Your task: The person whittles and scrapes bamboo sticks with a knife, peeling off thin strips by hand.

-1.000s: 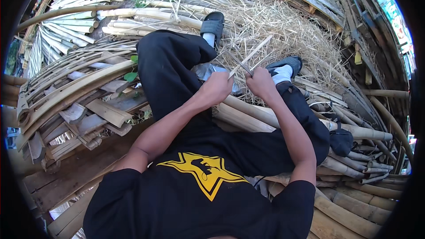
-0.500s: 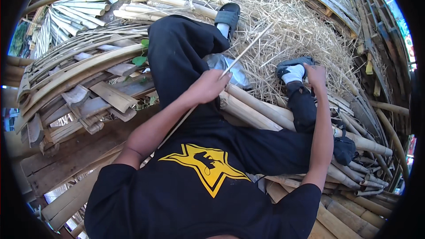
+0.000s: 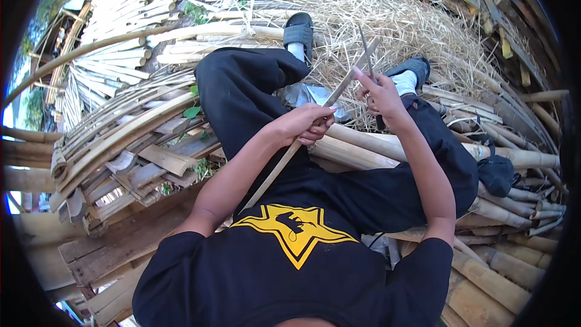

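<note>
My left hand (image 3: pixel 305 126) is closed around a long, narrow bamboo strip (image 3: pixel 271 177). The strip slants from near my belly up and to the right, past my fingers. A knife (image 3: pixel 365 48) with a narrow dark blade is gripped in my right hand (image 3: pixel 382 100), its blade pointing up and its dark handle showing below the fist. Close to the strip's far part, the blade crosses it in the picture; whether they touch I cannot tell. My right thumb and fingertips are at the strip's side, just ahead of my left hand.
Thick bamboo poles (image 3: pixel 363 145) lie between my legs. At the left is a stack of split bamboo (image 3: pixel 121 139). Straw-like shavings (image 3: pixel 399 30) cover the ground ahead, beside a silvery plastic sheet (image 3: pixel 296 94). A dark pouch (image 3: pixel 496 174) rests on poles at the right.
My right hand has come from beside my right foot to the strip, now with the knife in view. The strip has shifted, its broad face showing more. My right foot appears farther forward.
</note>
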A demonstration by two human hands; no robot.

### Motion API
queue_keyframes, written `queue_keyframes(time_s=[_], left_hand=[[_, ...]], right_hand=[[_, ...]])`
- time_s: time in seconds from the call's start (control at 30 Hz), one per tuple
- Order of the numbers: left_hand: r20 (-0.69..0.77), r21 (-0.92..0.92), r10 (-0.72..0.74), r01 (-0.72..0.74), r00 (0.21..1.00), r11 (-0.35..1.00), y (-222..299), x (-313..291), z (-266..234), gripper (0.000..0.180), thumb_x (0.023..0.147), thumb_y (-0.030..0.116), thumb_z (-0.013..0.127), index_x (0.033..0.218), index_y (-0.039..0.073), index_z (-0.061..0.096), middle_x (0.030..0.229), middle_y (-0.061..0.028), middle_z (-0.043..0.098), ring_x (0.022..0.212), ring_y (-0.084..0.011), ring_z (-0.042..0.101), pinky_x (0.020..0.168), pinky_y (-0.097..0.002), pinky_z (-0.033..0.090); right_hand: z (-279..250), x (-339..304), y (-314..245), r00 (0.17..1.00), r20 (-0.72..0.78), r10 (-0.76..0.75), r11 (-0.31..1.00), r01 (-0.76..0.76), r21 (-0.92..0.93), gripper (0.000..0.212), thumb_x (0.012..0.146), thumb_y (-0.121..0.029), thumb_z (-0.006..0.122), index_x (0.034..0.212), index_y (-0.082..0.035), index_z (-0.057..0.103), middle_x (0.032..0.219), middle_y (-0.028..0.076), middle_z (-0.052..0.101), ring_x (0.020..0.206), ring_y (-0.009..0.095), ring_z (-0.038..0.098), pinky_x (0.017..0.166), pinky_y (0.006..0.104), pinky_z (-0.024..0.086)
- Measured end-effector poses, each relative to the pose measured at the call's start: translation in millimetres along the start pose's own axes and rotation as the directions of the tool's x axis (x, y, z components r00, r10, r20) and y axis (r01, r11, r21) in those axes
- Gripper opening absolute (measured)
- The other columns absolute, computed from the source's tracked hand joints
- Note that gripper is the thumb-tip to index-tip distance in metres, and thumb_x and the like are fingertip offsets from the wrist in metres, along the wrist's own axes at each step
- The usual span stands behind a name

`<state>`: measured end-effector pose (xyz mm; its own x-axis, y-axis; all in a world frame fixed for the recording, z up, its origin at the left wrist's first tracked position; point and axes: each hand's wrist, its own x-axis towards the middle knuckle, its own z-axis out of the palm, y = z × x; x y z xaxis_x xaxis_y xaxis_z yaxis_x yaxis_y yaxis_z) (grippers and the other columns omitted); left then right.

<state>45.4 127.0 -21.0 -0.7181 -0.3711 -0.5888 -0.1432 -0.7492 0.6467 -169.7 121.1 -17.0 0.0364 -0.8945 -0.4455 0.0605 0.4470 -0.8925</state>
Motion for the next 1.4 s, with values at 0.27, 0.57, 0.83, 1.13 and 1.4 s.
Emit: queue_keyframes(time_s=[0.27, 0.57, 0.83, 1.13, 1.4], left_hand=[[0.116, 0.02, 0.091, -0.094, 0.989, 0.995, -7, 9, 9, 0.04, 0.099, 0.041, 0.031, 0.101, 0.004, 0.048, 0.056, -0.0009, 0.045, 0.036, -0.0084, 0.041, 0.036, -0.0217, 0.038], [0.033, 0.158, 0.144, -0.147, 0.989, 0.976, -10, -18, 7, 0.037, 0.1, 0.035, 0.035, 0.106, 0.002, 0.052, 0.058, 0.0028, 0.041, 0.039, -0.0026, 0.035, 0.036, -0.0175, 0.034], [-0.231, 0.257, 0.276, -0.215, 0.933, 0.942, -17, -16, 15, 0.037, 0.098, 0.031, 0.045, 0.119, 0.001, 0.054, 0.063, 0.0068, 0.04, 0.046, 0.0014, 0.032, 0.039, -0.0168, 0.025], [-0.276, 0.34, 0.347, -0.247, 0.896, 0.907, -25, -9, 21, 0.037, 0.096, 0.029, 0.051, 0.118, 0.0, 0.055, 0.065, 0.0031, 0.047, 0.046, -0.0015, 0.043, 0.041, -0.017, 0.035], [-0.236, 0.518, 0.223, -0.071, 0.946, 0.852, -25, -19, 21, 0.036, 0.093, 0.036, 0.055, 0.097, 0.0, 0.059, 0.055, 0.0037, 0.045, 0.039, -0.0025, 0.041, 0.037, -0.0182, 0.033]], right_hand=[[-20, 8, 9, 0.988, -0.116, -0.106, 0.964, 0.131, 0.233, 0.024, 0.084, -0.026, 0.069, 0.081, -0.005, 0.058, 0.066, 0.001, 0.056, 0.037, 0.001, 0.031, 0.034, 0.0206, 0.023], [-50, 11, 1, 0.977, -0.19, -0.101, 0.93, 0.16, 0.331, 0.019, 0.087, -0.026, 0.066, 0.084, -0.011, 0.056, 0.068, -0.004, 0.053, 0.038, 0.002, 0.031, 0.036, 0.0195, 0.023], [-33, 6, 10, 0.994, -0.101, -0.044, 0.976, 0.064, 0.21, 0.032, 0.083, -0.035, 0.068, 0.093, -0.007, 0.057, 0.078, 0.004, 0.064, 0.039, 0.001, 0.034, 0.036, 0.0193, 0.026], [-29, 10, 21, 0.992, -0.066, -0.109, 0.96, 0.122, 0.254, 0.023, 0.084, -0.021, 0.069, 0.091, -0.005, 0.055, 0.061, -0.003, 0.054, 0.038, 0.001, 0.032, 0.035, 0.0198, 0.024], [-52, 16, 11, 0.941, -0.281, -0.188, 0.919, 0.27, 0.288, 0.02, 0.085, -0.02, 0.067, 0.093, -0.006, 0.056, 0.07, 0.0, 0.058, 0.038, 0.001, 0.031, 0.036, 0.0198, 0.025]])
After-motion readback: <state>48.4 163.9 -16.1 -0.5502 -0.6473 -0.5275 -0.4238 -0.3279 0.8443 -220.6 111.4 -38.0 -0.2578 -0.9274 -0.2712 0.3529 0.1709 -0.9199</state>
